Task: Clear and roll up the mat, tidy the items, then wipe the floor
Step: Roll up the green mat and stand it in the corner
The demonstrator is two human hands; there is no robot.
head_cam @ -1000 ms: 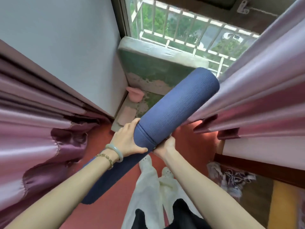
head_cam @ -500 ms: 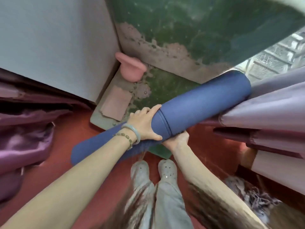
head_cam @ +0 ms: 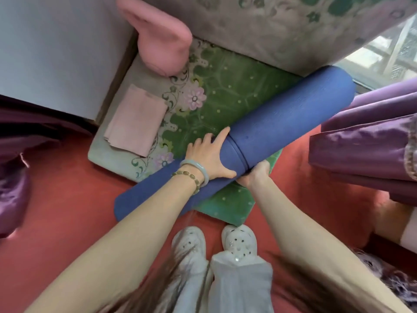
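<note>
- Head view, looking steeply down: a rolled blue mat [head_cam: 282, 123] lies slantwise across the near right corner of a green flowered cushion [head_cam: 214, 102] on the red floor [head_cam: 67, 199].
- Whether the roll touches the cushion or is held just above it cannot be told.
- The roll's thick end reaches beyond the cushion's right edge, close to a purple curtain [head_cam: 365, 141]; its thinner end juts past the cushion's near edge over the floor.
- A step in the roll marks where thick meets thin, and both hands sit at that step.
- The left hand [head_cam: 209, 158] grips the roll from above, fingers curled over its top and thumb along the near side; a pale green bangle [head_cam: 196, 168] and a bead bracelet [head_cam: 187, 177] circle that wrist.
- The right hand [head_cam: 255, 175] is pressed against the roll's underside; its fingers are hidden by the mat, so their curl cannot be told.
- On the cushion's left part lies a folded pink cloth [head_cam: 135, 125]; at its far left corner sits a soft pink thing [head_cam: 162, 46], blurred.
- Against the cushion's far edge stands a second, faded patterned cushion [head_cam: 270, 30], upright.
- Just short of the cushion's near edge stand two feet in white clogs [head_cam: 239, 240].
- Left of the cushion is a white wall [head_cam: 56, 53].
</note>
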